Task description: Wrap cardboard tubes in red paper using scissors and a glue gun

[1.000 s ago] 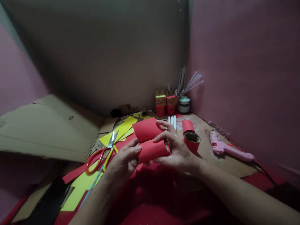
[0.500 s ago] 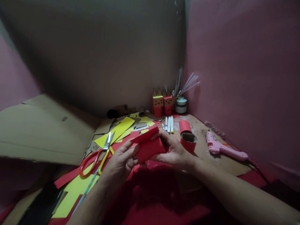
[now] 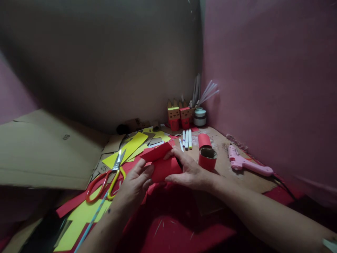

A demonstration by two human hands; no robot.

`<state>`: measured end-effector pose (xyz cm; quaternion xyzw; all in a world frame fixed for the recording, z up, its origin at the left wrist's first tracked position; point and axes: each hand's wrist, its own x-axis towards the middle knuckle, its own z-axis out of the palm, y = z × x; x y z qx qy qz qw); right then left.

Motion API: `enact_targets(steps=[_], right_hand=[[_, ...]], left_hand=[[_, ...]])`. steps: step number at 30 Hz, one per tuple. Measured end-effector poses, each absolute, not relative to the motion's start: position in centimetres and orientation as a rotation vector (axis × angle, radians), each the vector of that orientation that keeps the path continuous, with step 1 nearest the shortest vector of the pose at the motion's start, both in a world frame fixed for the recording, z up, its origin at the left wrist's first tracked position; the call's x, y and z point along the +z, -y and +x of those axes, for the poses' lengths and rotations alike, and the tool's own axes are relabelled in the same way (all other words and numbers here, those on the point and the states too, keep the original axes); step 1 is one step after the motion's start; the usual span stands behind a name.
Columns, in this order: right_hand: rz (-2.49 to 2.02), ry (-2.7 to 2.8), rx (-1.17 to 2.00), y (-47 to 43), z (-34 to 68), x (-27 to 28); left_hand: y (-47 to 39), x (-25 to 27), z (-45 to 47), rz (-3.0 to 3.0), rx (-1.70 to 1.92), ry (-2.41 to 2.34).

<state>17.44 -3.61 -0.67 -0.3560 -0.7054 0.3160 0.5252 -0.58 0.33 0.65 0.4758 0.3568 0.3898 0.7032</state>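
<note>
A piece of red paper (image 3: 166,170) is held up in the middle of the head view, curved round with one flap standing up at the top. What lies inside the curve is hidden. My left hand (image 3: 134,183) grips its left side, thumb on the near face. At the right end, my right hand (image 3: 189,171) pinches it between the thumb below and fingers above. Scissors (image 3: 116,170) with one orange and one yellow handle lie left of my left hand. Beyond my right hand stand two red-covered tubes, the nearer one (image 3: 207,160) showing its cardboard inside.
A pink glue gun (image 3: 249,164) lies at the right on a cardboard sheet (image 3: 223,180). Several markers (image 3: 186,140) sit behind the hands. Two red and brown box-headed figures (image 3: 174,115) and a lidded jar (image 3: 200,117) stand at the back. Yellow paper (image 3: 131,149) covers the left.
The camera view has shifted slightly, so most things appear farther left. Both hands keep hold of the red paper, whose near face looks more rounded.
</note>
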Motion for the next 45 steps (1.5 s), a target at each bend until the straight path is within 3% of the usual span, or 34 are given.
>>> enact_targets(steps=[12,22,30,45], right_hand=[[-0.738,1.542,0.894,4.1,17.0,-0.9],[-0.707,1.354,1.013,4.3,16.0,-1.1],[-0.664,1.549,0.729,4.4,15.8,-1.5],[-0.856,1.456,0.594,4.6,16.2,-1.2]], left_hand=[[-0.9,0.1,-1.1,0.967,0.841,-0.686],[-0.1,0.5,-1.1,1.378,0.831,-0.711],[0.2,1.2,-1.0,1.398,0.777,-0.823],[-0.5,0.7,-1.2,1.407,0.938,-0.865]])
